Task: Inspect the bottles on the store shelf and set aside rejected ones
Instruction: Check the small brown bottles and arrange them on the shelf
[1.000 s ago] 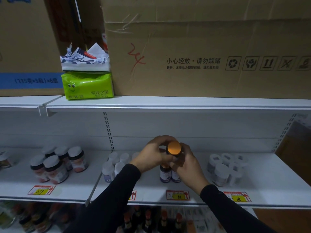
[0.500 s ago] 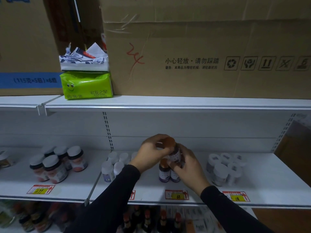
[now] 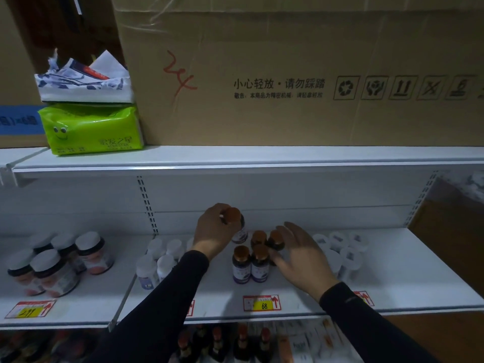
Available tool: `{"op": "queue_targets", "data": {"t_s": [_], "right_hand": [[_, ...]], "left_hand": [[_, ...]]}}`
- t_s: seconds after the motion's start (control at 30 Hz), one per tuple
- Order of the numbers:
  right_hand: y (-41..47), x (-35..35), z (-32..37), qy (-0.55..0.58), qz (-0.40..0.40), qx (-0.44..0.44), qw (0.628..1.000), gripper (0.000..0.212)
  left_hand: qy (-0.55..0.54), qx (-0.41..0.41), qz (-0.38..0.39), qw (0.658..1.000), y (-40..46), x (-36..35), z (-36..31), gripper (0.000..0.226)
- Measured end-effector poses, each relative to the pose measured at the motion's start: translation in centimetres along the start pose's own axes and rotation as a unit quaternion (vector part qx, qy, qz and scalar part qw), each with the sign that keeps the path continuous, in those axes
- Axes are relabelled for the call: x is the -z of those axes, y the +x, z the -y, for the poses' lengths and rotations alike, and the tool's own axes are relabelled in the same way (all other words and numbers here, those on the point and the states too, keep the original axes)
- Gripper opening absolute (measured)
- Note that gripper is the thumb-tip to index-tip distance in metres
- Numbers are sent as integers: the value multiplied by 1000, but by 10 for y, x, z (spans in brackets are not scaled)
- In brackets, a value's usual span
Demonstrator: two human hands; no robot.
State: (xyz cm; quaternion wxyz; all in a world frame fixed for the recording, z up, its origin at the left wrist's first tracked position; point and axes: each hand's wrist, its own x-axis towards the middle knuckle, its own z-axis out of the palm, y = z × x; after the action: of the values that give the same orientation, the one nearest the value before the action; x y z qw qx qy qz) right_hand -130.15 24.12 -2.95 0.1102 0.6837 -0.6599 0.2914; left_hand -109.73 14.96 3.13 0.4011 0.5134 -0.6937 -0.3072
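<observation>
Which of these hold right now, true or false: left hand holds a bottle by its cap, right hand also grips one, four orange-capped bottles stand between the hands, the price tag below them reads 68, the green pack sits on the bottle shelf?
1. The left hand holds an orange-capped bottle. True.
2. The right hand grips a bottle. False: its fingers are spread, holding nothing.
3. Four orange-capped bottles stand in a cluster. True.
4. The price tag reads 68. True.
5. The green pack sits on the bottle shelf. False: it is on the shelf above.

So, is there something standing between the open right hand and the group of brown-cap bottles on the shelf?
Nothing visible does. The right hand, fingers spread, is already right beside the cluster of brown-cap bottles on the shelf, at their right side. The left hand grips another bottle behind them, clear of that path.
</observation>
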Motion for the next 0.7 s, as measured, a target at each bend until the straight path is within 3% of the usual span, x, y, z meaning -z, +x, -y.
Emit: {"op": "queue_targets", "data": {"t_s": [0.43,0.7], "right_hand": [[-12,-21,-32,-14,-29,9,999,57],[-14,-34,-43,-11,-20,12,1000,53]], "left_hand": [[87,65,96,990,23,-52,42,16],[98,90,116,984,23,-61,49,19]]}}
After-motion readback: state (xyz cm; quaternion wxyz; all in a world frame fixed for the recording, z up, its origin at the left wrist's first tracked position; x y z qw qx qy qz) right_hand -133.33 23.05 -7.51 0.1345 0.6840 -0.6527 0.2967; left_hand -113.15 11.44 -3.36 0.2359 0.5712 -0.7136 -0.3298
